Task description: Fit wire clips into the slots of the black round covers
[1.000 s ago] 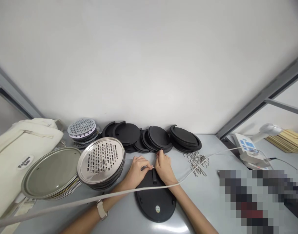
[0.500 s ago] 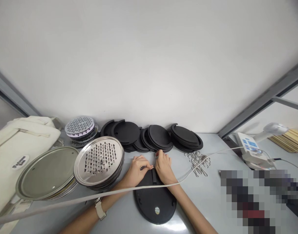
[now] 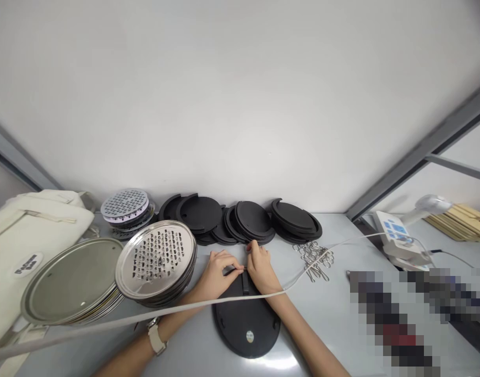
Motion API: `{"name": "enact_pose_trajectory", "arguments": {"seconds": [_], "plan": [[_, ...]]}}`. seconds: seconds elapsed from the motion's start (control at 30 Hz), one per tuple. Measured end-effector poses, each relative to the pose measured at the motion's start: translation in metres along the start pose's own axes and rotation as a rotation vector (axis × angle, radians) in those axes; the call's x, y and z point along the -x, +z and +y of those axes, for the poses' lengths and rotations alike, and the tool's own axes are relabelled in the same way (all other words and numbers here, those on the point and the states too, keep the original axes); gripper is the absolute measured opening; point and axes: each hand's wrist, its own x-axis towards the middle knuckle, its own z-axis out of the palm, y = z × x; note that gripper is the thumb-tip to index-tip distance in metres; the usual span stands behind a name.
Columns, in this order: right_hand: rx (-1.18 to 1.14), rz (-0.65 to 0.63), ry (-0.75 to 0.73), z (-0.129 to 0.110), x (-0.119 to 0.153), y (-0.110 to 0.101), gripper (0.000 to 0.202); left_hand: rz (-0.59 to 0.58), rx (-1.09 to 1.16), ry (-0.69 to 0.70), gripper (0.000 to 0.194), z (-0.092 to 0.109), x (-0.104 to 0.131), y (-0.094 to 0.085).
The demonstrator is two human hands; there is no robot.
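A round black disc with a small oval sticker near its lower rim lies flat on the table before me. My left hand rests at the disc's upper left edge, thumb and forefinger pinched together. Close against it, my right hand curls its fingers over the disc's top edge, by a short raised strip. Whatever small part sits between the fingertips is mostly hidden. To the right lies a loose heap of metal spring clips.
Black discs lean in overlapping piles along the wall. At left stand stacked metal graters, green-grey round trays, white-topped graters and a cream bag. A pale cord crosses in front. A white device stands right.
The view has shifted slightly. Both hands stay at the disc's top edge, the left fingertips pinched closer in; the dark bit seen by the left fingers no longer shows.
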Motion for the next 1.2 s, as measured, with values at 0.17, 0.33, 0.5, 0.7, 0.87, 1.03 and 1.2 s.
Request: {"name": "enact_pose_trajectory", "arguments": {"seconds": [0.17, 0.33, 0.5, 0.7, 0.87, 1.03, 1.2], "plan": [[0.001, -0.003, -0.051, -0.002, -0.001, -0.002, 0.021, -0.051, -0.034, 0.021, 0.004, 0.006, 0.000, -0.003], [-0.016, -0.041, -0.080, -0.004, -0.001, -0.004, 0.020, -0.038, -0.024, 0.014, 0.010, 0.008, -0.002, -0.004], [-0.071, -0.069, -0.081, -0.005, -0.001, -0.007, 0.020, -0.110, 0.025, 0.028, 0.008, 0.009, -0.003, -0.003], [-0.112, -0.051, -0.073, -0.005, 0.000, -0.007, 0.018, -0.110, -0.025, 0.084, 0.012, 0.020, -0.008, -0.012], [-0.192, 0.019, -0.054, -0.005, 0.000, -0.009, 0.017, -0.127, -0.025, 0.031, 0.011, 0.025, -0.016, -0.017], [-0.246, 0.001, -0.014, -0.005, 0.001, -0.011, 0.018, -0.127, 0.049, -0.036, 0.012, 0.024, -0.017, -0.014], [-0.252, 0.030, 0.000, -0.005, 0.002, -0.013, 0.020, -0.138, 0.081, -0.034, 0.014, 0.020, -0.015, -0.012]]}}
